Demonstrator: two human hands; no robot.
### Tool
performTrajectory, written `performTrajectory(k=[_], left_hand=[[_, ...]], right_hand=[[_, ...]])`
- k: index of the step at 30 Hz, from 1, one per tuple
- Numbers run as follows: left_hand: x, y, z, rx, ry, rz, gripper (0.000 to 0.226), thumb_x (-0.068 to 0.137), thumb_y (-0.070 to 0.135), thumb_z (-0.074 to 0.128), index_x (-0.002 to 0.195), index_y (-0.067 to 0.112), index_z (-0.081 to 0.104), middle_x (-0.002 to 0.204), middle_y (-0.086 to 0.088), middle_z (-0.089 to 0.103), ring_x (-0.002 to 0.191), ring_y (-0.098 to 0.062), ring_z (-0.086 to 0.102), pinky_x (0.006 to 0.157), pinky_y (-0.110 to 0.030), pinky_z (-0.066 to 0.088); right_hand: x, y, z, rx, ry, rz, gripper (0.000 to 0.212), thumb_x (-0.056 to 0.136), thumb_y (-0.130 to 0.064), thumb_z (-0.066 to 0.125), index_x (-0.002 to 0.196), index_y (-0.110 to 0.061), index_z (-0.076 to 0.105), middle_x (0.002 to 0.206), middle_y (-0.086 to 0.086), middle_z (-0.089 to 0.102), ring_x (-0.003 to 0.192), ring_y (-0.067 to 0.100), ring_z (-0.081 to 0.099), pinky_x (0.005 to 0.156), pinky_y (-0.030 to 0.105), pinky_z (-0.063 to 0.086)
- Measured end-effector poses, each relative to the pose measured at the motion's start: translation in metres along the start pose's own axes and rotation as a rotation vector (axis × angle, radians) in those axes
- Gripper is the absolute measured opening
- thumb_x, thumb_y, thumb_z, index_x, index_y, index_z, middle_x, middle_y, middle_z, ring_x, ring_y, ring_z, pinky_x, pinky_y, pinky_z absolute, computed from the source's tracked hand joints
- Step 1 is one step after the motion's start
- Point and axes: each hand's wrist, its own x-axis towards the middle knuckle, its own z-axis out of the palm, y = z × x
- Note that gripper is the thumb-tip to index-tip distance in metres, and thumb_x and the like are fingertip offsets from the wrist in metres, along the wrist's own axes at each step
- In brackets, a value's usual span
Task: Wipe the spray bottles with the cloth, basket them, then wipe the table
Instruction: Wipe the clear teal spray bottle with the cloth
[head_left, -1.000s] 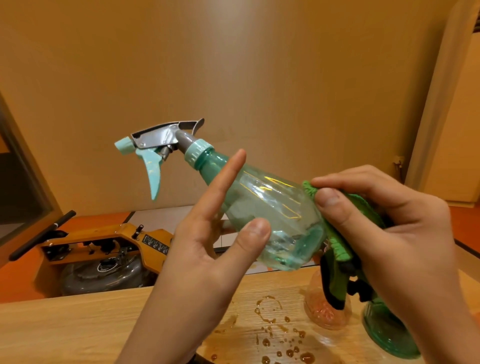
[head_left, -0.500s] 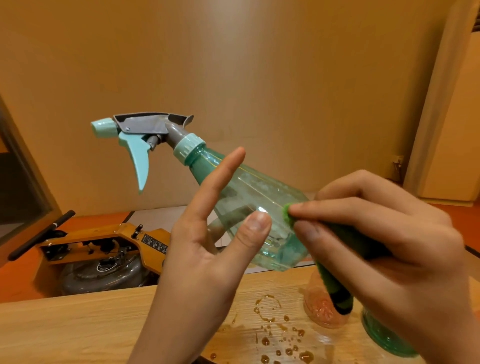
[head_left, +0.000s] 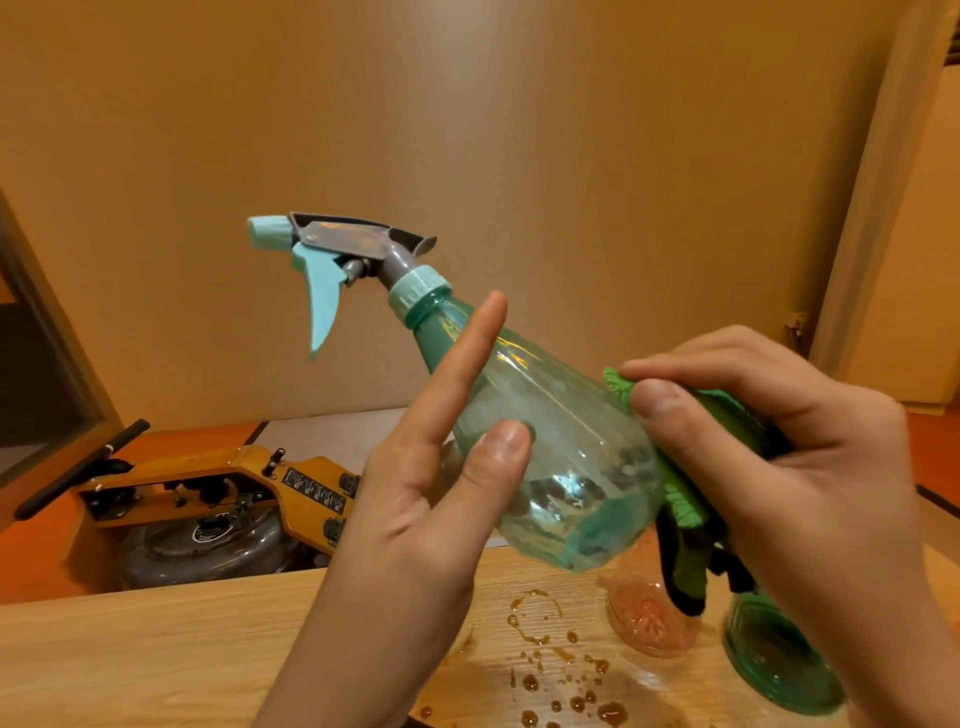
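Observation:
I hold a clear teal spray bottle in the air, tilted, with its grey and pale-teal trigger head up at the left. My left hand grips its body, thumb on the front and index finger laid straight along the neck. My right hand pinches a green cloth against the bottle's lower right side. On the wooden table below stand an orange-tinted bottle and a second teal bottle, both partly hidden by my right hand. No basket is in view.
Brown liquid drops lie on the table under the held bottle. Behind the table's far edge, on the floor at left, sits a yellow-orange machine with a black handle. A tan wall fills the background.
The bottle has swung right and its head has risen less far left. My right hand with the cloth slid back from the bottle's middle toward its lower right side.

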Motion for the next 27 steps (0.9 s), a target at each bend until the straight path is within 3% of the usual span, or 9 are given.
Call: performTrajectory(k=[1,3,7,11,13,16,19,22,27], left_hand=[[0.0,-0.001,0.0,-0.011,-0.009,0.006,0.053,0.085,0.045,0.062,0.134,0.064,0.054,0.136,0.017,0.065,0.127,-0.008,0.061,0.112,-0.051,0.042],[0.0,-0.002,0.0,-0.005,0.002,0.018,0.052,0.086,0.045,0.063,0.134,0.063,0.055,0.147,0.013,0.059,0.136,-0.019,0.057,0.111,-0.052,0.043],[0.001,-0.004,0.001,0.108,0.06,0.044,0.052,0.084,0.05,0.064,0.133,0.066,0.054,0.145,0.009,0.059,0.135,-0.023,0.057,0.11,-0.054,0.044],[0.002,-0.005,0.002,0.176,0.112,0.047,0.052,0.083,0.057,0.065,0.132,0.07,0.051,0.146,0.02,0.056,0.138,-0.013,0.053,0.111,-0.053,0.043],[0.002,-0.005,0.004,0.193,0.147,0.048,0.05,0.087,0.056,0.066,0.131,0.072,0.05,0.144,0.033,0.053,0.14,0.0,0.047,0.112,-0.05,0.042],[0.003,-0.002,0.006,0.201,0.177,0.024,0.051,0.086,0.052,0.063,0.129,0.074,0.049,0.138,0.048,0.047,0.134,0.021,0.039,0.115,-0.044,0.038],[0.004,-0.001,0.004,0.196,0.186,0.002,0.05,0.085,0.057,0.064,0.128,0.077,0.048,0.136,0.053,0.044,0.13,0.027,0.037,0.115,-0.046,0.039],[0.004,-0.001,0.005,0.159,0.148,0.002,0.052,0.082,0.061,0.063,0.13,0.075,0.048,0.143,0.044,0.046,0.14,0.005,0.045,0.112,-0.051,0.042],[0.002,-0.001,0.005,0.072,0.088,0.002,0.053,0.083,0.058,0.063,0.132,0.071,0.049,0.134,0.026,0.065,0.131,-0.024,0.061,0.106,-0.055,0.049]], right_hand=[[0.0,0.0,-0.001,-0.005,-0.005,-0.003,0.009,0.09,-0.022,0.071,0.095,-0.025,0.077,0.091,-0.008,0.071,0.088,0.015,0.069,0.067,0.014,0.049],[0.0,-0.002,-0.002,-0.034,-0.028,-0.039,0.008,0.091,-0.02,0.073,0.096,-0.022,0.078,0.09,-0.005,0.07,0.086,0.017,0.069,0.066,0.017,0.05],[-0.002,-0.014,-0.005,-0.147,-0.208,-0.188,0.009,0.09,-0.024,0.076,0.097,-0.02,0.08,0.089,-0.006,0.067,0.084,0.014,0.067,0.067,0.017,0.048],[-0.001,-0.008,-0.003,-0.175,-0.148,-0.165,0.01,0.088,-0.022,0.075,0.096,-0.021,0.08,0.088,-0.007,0.068,0.085,0.013,0.068,0.066,0.021,0.05],[-0.001,-0.005,-0.001,-0.182,-0.119,-0.17,0.01,0.089,-0.021,0.076,0.097,-0.019,0.08,0.089,-0.005,0.068,0.085,0.014,0.068,0.066,0.024,0.051],[-0.004,-0.007,0.002,-0.199,-0.204,-0.236,0.009,0.089,-0.02,0.076,0.097,-0.017,0.081,0.089,-0.003,0.065,0.083,0.014,0.066,0.068,0.019,0.047],[-0.004,-0.004,0.002,-0.169,-0.154,-0.206,0.009,0.09,-0.021,0.076,0.098,-0.018,0.08,0.09,-0.003,0.066,0.084,0.015,0.066,0.068,0.019,0.048],[-0.002,0.001,0.002,-0.108,-0.065,-0.133,0.011,0.091,-0.024,0.072,0.1,-0.02,0.078,0.092,-0.006,0.068,0.088,0.016,0.067,0.068,0.019,0.05],[-0.004,-0.001,0.004,-0.076,-0.01,-0.105,0.01,0.09,-0.017,0.073,0.098,-0.02,0.077,0.093,-0.003,0.07,0.089,0.018,0.069,0.07,0.022,0.051]])
